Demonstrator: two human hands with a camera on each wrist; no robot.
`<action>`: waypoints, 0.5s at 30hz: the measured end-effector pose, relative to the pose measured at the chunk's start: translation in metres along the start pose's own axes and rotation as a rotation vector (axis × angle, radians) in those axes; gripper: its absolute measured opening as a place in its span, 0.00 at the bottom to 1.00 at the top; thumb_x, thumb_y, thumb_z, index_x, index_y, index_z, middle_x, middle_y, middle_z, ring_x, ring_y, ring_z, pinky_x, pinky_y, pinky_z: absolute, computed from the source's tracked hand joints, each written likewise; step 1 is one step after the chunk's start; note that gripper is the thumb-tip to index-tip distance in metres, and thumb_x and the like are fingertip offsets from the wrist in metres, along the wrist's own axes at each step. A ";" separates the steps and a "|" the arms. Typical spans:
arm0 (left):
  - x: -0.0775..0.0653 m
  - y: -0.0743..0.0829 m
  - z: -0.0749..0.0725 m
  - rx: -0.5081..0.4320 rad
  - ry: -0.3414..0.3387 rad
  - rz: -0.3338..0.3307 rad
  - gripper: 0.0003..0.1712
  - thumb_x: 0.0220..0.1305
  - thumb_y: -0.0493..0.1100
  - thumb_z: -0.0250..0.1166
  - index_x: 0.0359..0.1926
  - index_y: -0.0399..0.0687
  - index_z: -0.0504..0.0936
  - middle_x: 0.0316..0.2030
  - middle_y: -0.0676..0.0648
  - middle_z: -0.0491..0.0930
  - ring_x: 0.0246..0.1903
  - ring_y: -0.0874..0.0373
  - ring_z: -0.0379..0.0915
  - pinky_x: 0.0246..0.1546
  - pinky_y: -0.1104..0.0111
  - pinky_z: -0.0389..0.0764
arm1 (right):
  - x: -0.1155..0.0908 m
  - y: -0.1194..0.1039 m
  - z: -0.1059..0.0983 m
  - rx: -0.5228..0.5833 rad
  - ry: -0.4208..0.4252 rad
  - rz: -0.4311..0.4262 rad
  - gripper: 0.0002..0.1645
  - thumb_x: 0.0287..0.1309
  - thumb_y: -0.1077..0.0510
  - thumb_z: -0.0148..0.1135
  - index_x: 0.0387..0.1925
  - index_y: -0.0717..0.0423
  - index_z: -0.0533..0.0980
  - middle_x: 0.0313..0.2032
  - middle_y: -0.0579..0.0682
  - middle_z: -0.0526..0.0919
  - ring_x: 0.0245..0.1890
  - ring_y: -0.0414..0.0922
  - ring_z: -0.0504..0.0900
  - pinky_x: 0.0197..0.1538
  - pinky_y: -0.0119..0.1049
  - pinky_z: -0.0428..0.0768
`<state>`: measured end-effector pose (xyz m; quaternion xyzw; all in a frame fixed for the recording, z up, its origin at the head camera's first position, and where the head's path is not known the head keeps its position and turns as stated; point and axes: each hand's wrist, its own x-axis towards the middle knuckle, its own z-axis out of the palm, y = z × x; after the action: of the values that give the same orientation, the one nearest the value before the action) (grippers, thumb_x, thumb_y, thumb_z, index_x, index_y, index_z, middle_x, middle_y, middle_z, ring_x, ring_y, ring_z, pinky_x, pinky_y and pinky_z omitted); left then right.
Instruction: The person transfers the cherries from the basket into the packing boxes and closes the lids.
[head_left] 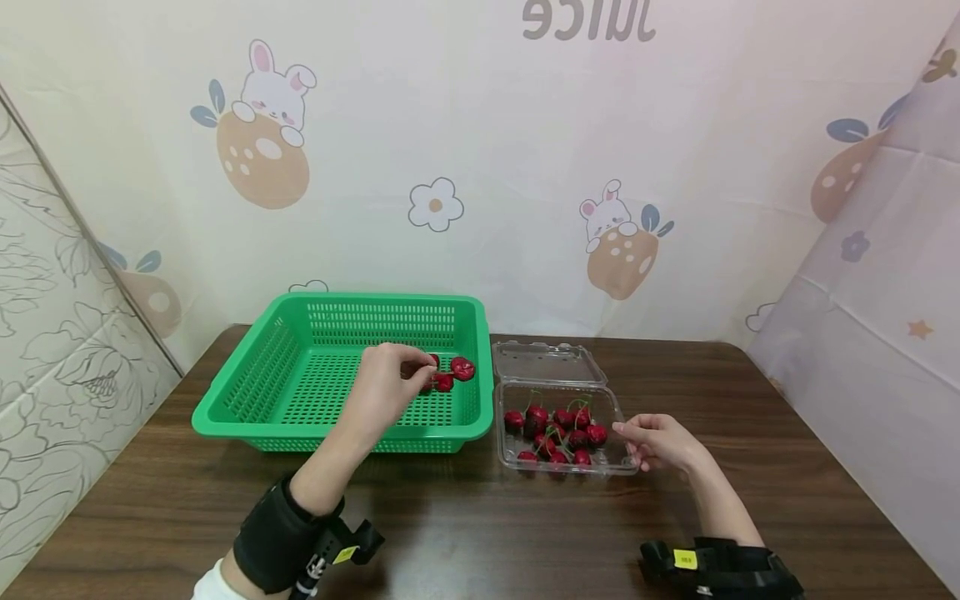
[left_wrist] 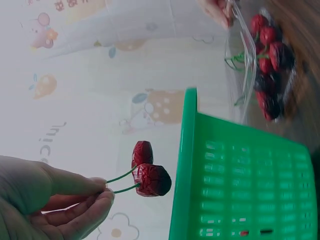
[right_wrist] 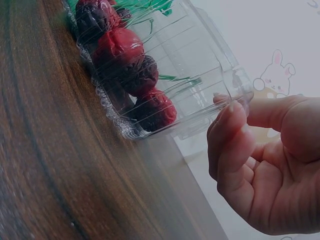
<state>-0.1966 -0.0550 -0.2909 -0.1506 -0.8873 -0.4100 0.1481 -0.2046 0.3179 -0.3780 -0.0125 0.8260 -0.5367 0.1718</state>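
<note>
My left hand point(head_left: 386, 387) is over the right part of a green plastic basket point(head_left: 247, 429), pinching thin green stems between thumb and fingertips. In the left wrist view two dark red cherries point(left_wrist: 152, 180) hang from those stems, above the basket's rim. Other red cherries point(head_left: 443, 382) show close by the fingertips in the head view, partly hidden by the hand. My right hand point(head_left: 663, 442) pinches the right rim of a clear plastic clamshell box point(head_left: 510, 454), thumb and finger on its edge. Several stemmed cherries point(head_left: 562, 418) lie inside the box.
The box's clear lid point(head_left: 547, 364) is folded back toward the wall. Basket and box stand side by side on a dark wooden table point(head_left: 480, 533). Behind them hangs a pale printed curtain point(head_left: 495, 275), with another patterned panel point(head_left: 67, 358) at the left.
</note>
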 end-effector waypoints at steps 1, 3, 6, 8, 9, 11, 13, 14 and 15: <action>-0.001 0.001 0.002 -0.005 0.003 0.004 0.04 0.53 0.33 0.63 0.30 0.40 0.83 0.28 0.47 0.81 0.27 0.58 0.76 0.28 0.68 0.76 | 0.000 0.000 0.000 0.001 -0.001 -0.001 0.21 0.59 0.50 0.53 0.29 0.68 0.69 0.17 0.48 0.71 0.15 0.39 0.71 0.20 0.30 0.73; -0.002 0.004 0.006 -0.022 0.005 0.016 0.04 0.53 0.33 0.63 0.30 0.40 0.83 0.27 0.47 0.81 0.26 0.59 0.76 0.29 0.69 0.77 | 0.000 0.000 0.000 0.003 -0.003 -0.002 0.21 0.60 0.50 0.53 0.29 0.68 0.69 0.17 0.48 0.71 0.15 0.39 0.71 0.21 0.30 0.73; -0.005 0.008 0.013 -0.045 0.017 0.046 0.03 0.52 0.32 0.63 0.29 0.39 0.83 0.26 0.48 0.80 0.25 0.60 0.76 0.28 0.70 0.77 | 0.000 0.000 0.000 0.006 -0.006 -0.004 0.21 0.60 0.50 0.52 0.29 0.68 0.69 0.17 0.48 0.71 0.15 0.39 0.71 0.21 0.30 0.74; -0.006 0.010 0.018 -0.062 0.023 0.070 0.03 0.52 0.32 0.64 0.28 0.39 0.83 0.26 0.48 0.80 0.24 0.61 0.75 0.27 0.72 0.76 | 0.000 0.000 0.000 0.008 -0.006 -0.005 0.21 0.60 0.50 0.52 0.29 0.68 0.69 0.17 0.48 0.71 0.15 0.38 0.71 0.21 0.30 0.74; -0.006 0.011 0.021 -0.069 0.025 0.081 0.02 0.52 0.32 0.64 0.28 0.39 0.83 0.25 0.48 0.80 0.24 0.62 0.75 0.27 0.73 0.76 | 0.000 0.000 0.000 0.009 -0.006 -0.006 0.21 0.60 0.50 0.52 0.29 0.68 0.69 0.17 0.48 0.71 0.15 0.38 0.71 0.21 0.30 0.74; -0.008 0.014 0.026 -0.082 0.027 0.102 0.02 0.51 0.32 0.64 0.28 0.39 0.83 0.25 0.49 0.80 0.23 0.63 0.74 0.26 0.74 0.76 | -0.001 0.000 0.000 0.008 -0.004 -0.007 0.21 0.60 0.50 0.52 0.29 0.68 0.69 0.17 0.48 0.71 0.15 0.38 0.71 0.21 0.30 0.74; -0.009 0.016 0.031 -0.089 0.024 0.120 0.02 0.51 0.32 0.64 0.28 0.39 0.83 0.24 0.49 0.80 0.23 0.64 0.74 0.26 0.75 0.75 | -0.001 0.000 0.000 0.007 -0.001 -0.008 0.21 0.60 0.51 0.52 0.29 0.69 0.69 0.17 0.48 0.71 0.15 0.38 0.71 0.21 0.30 0.74; -0.009 0.018 0.034 -0.096 0.021 0.126 0.02 0.51 0.32 0.64 0.28 0.39 0.83 0.23 0.49 0.79 0.22 0.64 0.74 0.25 0.76 0.75 | -0.001 0.000 0.000 0.007 0.001 -0.008 0.21 0.60 0.51 0.52 0.30 0.69 0.69 0.17 0.48 0.71 0.15 0.38 0.71 0.21 0.30 0.74; -0.010 0.019 0.037 -0.100 0.020 0.136 0.02 0.51 0.32 0.64 0.28 0.39 0.83 0.23 0.49 0.79 0.22 0.64 0.74 0.25 0.76 0.74 | -0.001 0.001 0.000 0.007 0.002 -0.008 0.21 0.60 0.51 0.52 0.30 0.69 0.69 0.17 0.48 0.71 0.15 0.38 0.71 0.21 0.29 0.74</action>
<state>-0.1850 -0.0166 -0.3045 -0.2136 -0.8518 -0.4445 0.1767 -0.2039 0.3180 -0.3785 -0.0148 0.8242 -0.5403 0.1691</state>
